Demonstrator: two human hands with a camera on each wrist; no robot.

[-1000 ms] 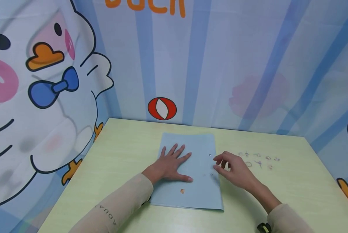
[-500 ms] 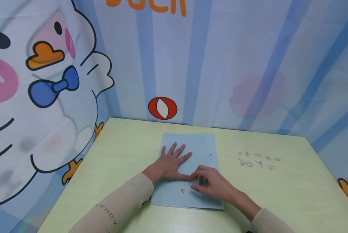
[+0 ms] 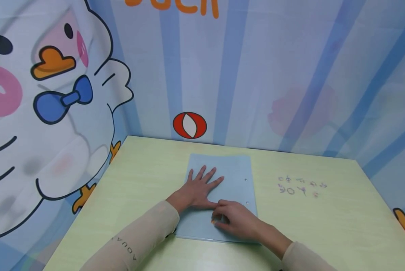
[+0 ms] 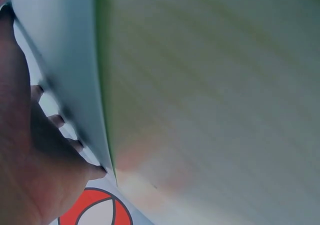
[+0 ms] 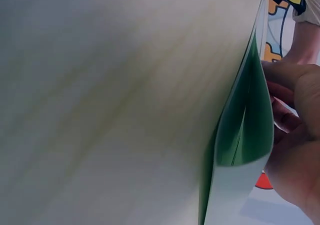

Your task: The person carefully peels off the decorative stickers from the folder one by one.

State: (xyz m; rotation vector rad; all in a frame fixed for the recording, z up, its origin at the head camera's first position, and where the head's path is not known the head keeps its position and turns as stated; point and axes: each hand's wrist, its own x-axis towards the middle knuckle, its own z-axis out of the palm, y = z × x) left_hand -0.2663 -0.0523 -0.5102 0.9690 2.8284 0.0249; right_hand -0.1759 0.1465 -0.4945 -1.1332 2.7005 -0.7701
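A light blue plastic folder lies on the table. My left hand rests flat on it, fingers spread and thumb pointing toward my other hand. Low on the cover, my right hand has its fingers curled down and its thumb tip right at a small orange piece, which looks like a sticker and shows between thumb and fingertips. Two tiny round dots mark the folder's right side. In the right wrist view the near edge of the folder gapes, greenish inside.
To the right of the folder, several small faint stickers lie in two rows on the pale table. Behind the table hangs a striped blue backdrop with a printed duck.
My right hand has moved left and toward me, from the folder's right edge to the small orange piece. The lower dot shows again. My left hand has stayed in place.
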